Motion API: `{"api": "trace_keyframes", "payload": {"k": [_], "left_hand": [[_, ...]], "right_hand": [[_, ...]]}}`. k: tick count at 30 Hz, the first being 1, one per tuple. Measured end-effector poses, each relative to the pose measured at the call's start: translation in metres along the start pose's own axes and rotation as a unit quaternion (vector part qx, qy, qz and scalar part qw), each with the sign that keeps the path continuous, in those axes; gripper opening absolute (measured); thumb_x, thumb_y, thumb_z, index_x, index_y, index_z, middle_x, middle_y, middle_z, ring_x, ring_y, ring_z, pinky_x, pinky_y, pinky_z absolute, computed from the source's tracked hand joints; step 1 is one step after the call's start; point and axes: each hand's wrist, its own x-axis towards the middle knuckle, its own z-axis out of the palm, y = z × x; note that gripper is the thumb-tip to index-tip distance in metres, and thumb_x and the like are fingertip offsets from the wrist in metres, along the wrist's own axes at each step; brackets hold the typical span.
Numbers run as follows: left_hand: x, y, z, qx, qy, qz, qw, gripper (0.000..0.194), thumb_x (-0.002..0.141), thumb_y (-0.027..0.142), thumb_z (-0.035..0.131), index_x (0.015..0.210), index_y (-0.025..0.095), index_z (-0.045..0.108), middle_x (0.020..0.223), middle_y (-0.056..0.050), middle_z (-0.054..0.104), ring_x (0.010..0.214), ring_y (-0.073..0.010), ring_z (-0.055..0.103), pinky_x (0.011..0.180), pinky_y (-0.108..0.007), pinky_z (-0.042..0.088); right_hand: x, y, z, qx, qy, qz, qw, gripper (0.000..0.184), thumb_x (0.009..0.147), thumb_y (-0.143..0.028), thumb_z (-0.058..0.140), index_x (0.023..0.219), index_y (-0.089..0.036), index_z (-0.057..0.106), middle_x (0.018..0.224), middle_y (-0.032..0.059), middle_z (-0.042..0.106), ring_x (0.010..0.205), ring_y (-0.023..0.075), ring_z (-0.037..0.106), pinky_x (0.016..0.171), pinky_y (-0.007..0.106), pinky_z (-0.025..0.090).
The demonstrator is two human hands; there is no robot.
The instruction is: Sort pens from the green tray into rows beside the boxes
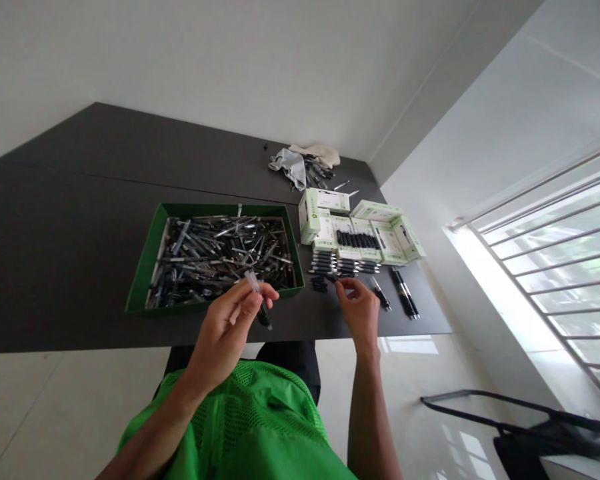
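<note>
Okay, left hand (229, 319) has a pen (265, 317) pinched between thumb and fingers, just in front of the green tray (141, 280). Right hand (359, 312) has its fingertips bunched by some small black bits (319, 285); can't tell if it's gripping one. Pen's probably light and stiff, a bit slick on the clear barrel, so I'd take the dark end. Tray's packed with loose pens (220, 250). Boxes (308, 217) past the right hand are green-and-white, print too small to read.
</note>
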Motion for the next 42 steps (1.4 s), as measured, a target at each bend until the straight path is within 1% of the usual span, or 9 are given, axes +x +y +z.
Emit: {"api": "trace_keyframes", "payload": {"k": [4, 9, 12, 15, 18, 25, 31, 36, 42], "left_hand": [[0.004, -0.006, -0.004, 0.005, 0.013, 0.003, 1.0, 0.038, 0.108, 0.05, 0.054, 0.106, 0.02, 0.077, 0.093, -0.005, 0.074, 0.09, -0.0187, 0.07, 0.083, -0.029, 0.054], [0.003, -0.009, -0.002, 0.075, -0.006, 0.082, 0.994, 0.023, 0.106, 0.032, 0.064, 0.124, 0.024, 0.076, 0.097, -0.002, 0.072, 0.09, -0.0148, 0.069, 0.087, -0.026, 0.052], [0.001, -0.009, 0.0, 0.1, -0.022, 0.126, 0.987, 0.026, 0.106, 0.025, 0.063, 0.129, 0.024, 0.076, 0.1, -0.004, 0.071, 0.091, -0.0144, 0.067, 0.084, -0.025, 0.052], [-0.001, -0.009, 0.001, 0.119, -0.026, 0.152, 0.981, 0.028, 0.106, 0.022, 0.063, 0.131, 0.023, 0.075, 0.097, -0.004, 0.066, 0.09, -0.0145, 0.064, 0.08, -0.024, 0.051], [-0.002, -0.01, 0.001, 0.138, -0.021, 0.171, 0.975, 0.027, 0.104, 0.02, 0.065, 0.129, 0.022, 0.076, 0.091, -0.002, 0.062, 0.087, -0.0146, 0.06, 0.077, -0.024, 0.049], [-0.002, -0.01, -0.003, 0.146, -0.02, 0.192, 0.97, 0.028, 0.103, 0.016, 0.066, 0.129, 0.024, 0.075, 0.088, 0.0, 0.059, 0.085, -0.0147, 0.056, 0.075, -0.024, 0.047], [-0.002, -0.008, -0.003, 0.141, -0.018, 0.199, 0.97, 0.019, 0.103, 0.016, 0.066, 0.119, 0.023, 0.075, 0.089, 0.0, 0.059, 0.086, -0.0149, 0.056, 0.076, -0.024, 0.047], [-0.003, -0.008, -0.004, 0.127, -0.017, 0.197, 0.972, 0.019, 0.104, 0.018, 0.065, 0.118, 0.024, 0.076, 0.089, 0.0, 0.06, 0.085, -0.0141, 0.057, 0.076, -0.023, 0.048], [-0.002, -0.007, -0.006, 0.083, -0.028, 0.146, 0.985, 0.023, 0.106, 0.025, 0.063, 0.124, 0.028, 0.078, 0.09, 0.0, 0.061, 0.085, -0.0139, 0.059, 0.076, -0.023, 0.048]], "right_hand": [[-0.005, -0.022, -0.017, 0.118, 0.02, -0.051, 0.991, 0.024, 0.092, -0.043, 0.071, 0.096, -0.021, 0.081, 0.088, 0.0053, 0.076, 0.065, 0.0164, 0.06, 0.059, 0.029, 0.049], [-0.013, -0.074, -0.043, 0.218, -0.013, -0.119, 0.969, 0.018, 0.101, -0.035, 0.067, 0.107, -0.026, 0.082, 0.109, 0.0065, 0.072, 0.085, 0.018, 0.068, 0.059, 0.027, 0.055], [-0.016, -0.107, -0.061, 0.19, -0.039, -0.228, 0.954, 0.019, 0.102, -0.027, 0.066, 0.11, -0.031, 0.082, 0.106, 0.0052, 0.072, 0.092, 0.02, 0.071, 0.072, 0.033, 0.06], [-0.018, -0.134, -0.077, 0.142, -0.095, -0.343, 0.924, 0.023, 0.103, -0.021, 0.066, 0.115, -0.033, 0.081, 0.105, 0.0034, 0.074, 0.089, 0.0178, 0.071, 0.078, 0.032, 0.062], [-0.018, -0.151, -0.085, 0.123, -0.131, -0.396, 0.9, 0.026, 0.102, -0.02, 0.068, 0.123, -0.032, 0.077, 0.108, 0.0018, 0.076, 0.086, 0.0149, 0.072, 0.079, 0.029, 0.063], [-0.01, -0.166, -0.087, 0.095, -0.191, -0.45, 0.867, 0.026, 0.105, -0.018, 0.063, 0.129, -0.024, 0.072, 0.117, 0.004, 0.079, 0.105, 0.0161, 0.074, 0.091, 0.03, 0.061], [-0.004, -0.17, -0.084, 0.057, -0.24, -0.491, 0.835, 0.029, 0.106, -0.018, 0.062, 0.134, -0.02, 0.07, 0.12, 0.0058, 0.079, 0.107, 0.0172, 0.073, 0.093, 0.032, 0.06], [-0.003, -0.172, -0.083, 0.072, -0.248, -0.498, 0.828, 0.032, 0.105, -0.021, 0.065, 0.138, -0.021, 0.067, 0.124, 0.0059, 0.078, 0.111, 0.0168, 0.073, 0.095, 0.032, 0.06], [-0.002, -0.171, -0.082, 0.103, -0.245, -0.472, 0.841, 0.026, 0.106, -0.021, 0.063, 0.131, -0.02, 0.071, 0.124, 0.0074, 0.076, 0.112, 0.0165, 0.073, 0.096, 0.029, 0.06]]}}
